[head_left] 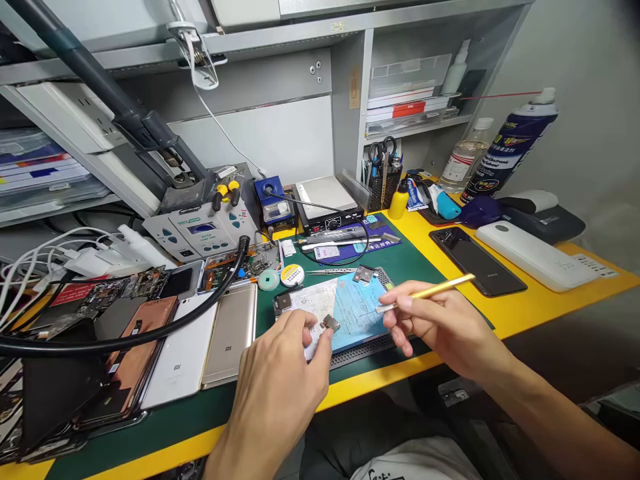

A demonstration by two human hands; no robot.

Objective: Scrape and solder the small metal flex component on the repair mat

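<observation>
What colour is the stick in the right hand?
The stick is golden yellow; head view.

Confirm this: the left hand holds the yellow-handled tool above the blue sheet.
Wrong hand. The head view shows the right hand holding the yellow-handled tool above the blue sheet. The left hand pinches a small metal part.

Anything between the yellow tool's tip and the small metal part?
Nothing visible: the yellow tool in the right hand points at the metal part in the left hand across a gap above a blue sheet.
</observation>
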